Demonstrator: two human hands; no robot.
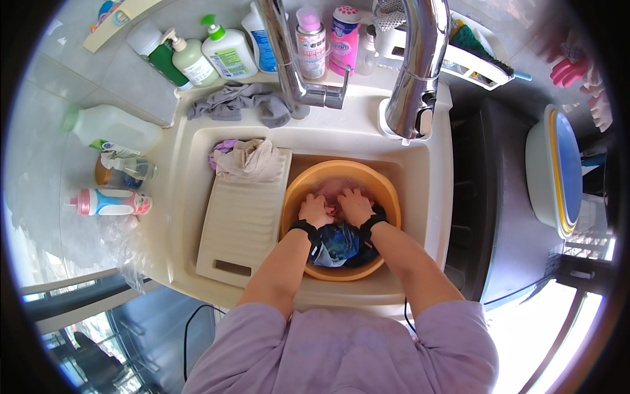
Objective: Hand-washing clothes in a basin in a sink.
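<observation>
An orange plastic basin (392, 197) stands in the sink, holding cloudy water and wet laundry. My left hand (315, 210) is curled over a piece of pink cloth (331, 212) in the water. Close beside it, my right hand (355, 208) reaches into the water with its fingertips hidden, so its grip cannot be made out. A dark blue patterned garment (339, 242) is bunched under my wrists, along the basin's near side. Each wrist wears a black band.
Left of the basin lies a ribbed washboard (241, 216) with a beige cloth (248, 160) on its far end. Two chrome faucets (290, 64) rise behind. Several bottles (230, 54) line the back ledge, near a grey cloth (241, 101). Stacked basins (546, 172) lean at right.
</observation>
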